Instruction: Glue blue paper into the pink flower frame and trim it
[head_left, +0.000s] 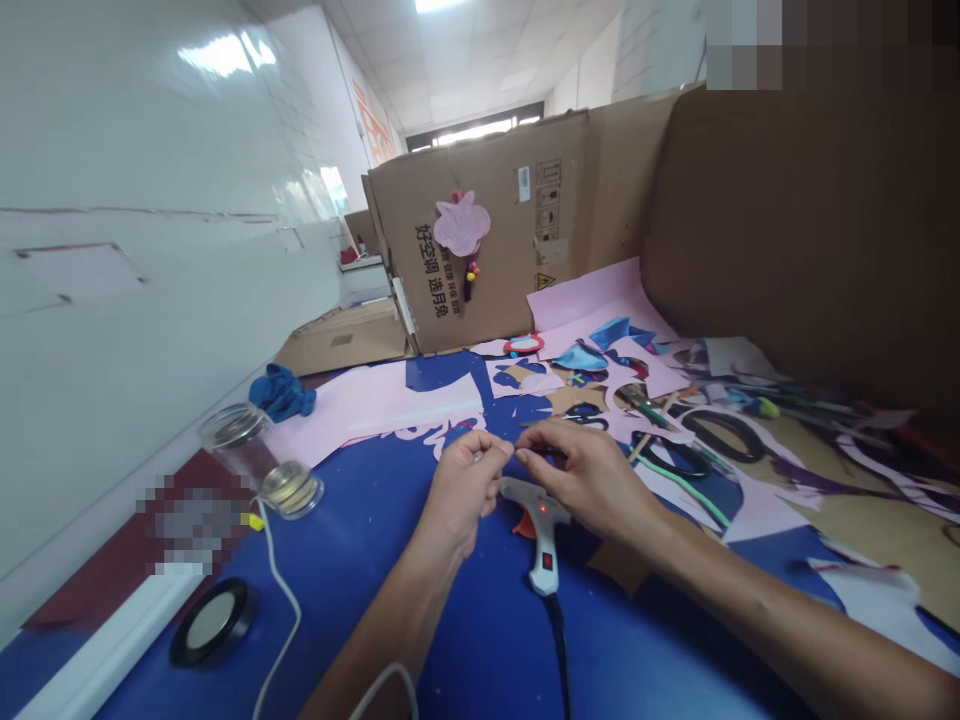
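Note:
My left hand (470, 478) and my right hand (576, 462) meet fingertip to fingertip above the blue table. Both are closed in a pinch, and whatever lies between the fingers is too small or hidden to name. Just below them lies a white hot glue gun (546, 560) with an orange trigger and a lit red light; its black cord runs toward me. Part of the glue gun is covered by my right hand. Beyond my fingertips are curly pink paper cutouts (439, 434) and a pair of black-handled scissors (585, 412).
Pink sheets (360, 405), several scraps and a black tape roll (724, 435) spread across the back and right. To the left are a glass jar (259, 460), a blue cloth (281, 393), a round black-rimmed object (212, 622) and a white cable (281, 590). Cardboard (615, 190) walls the back.

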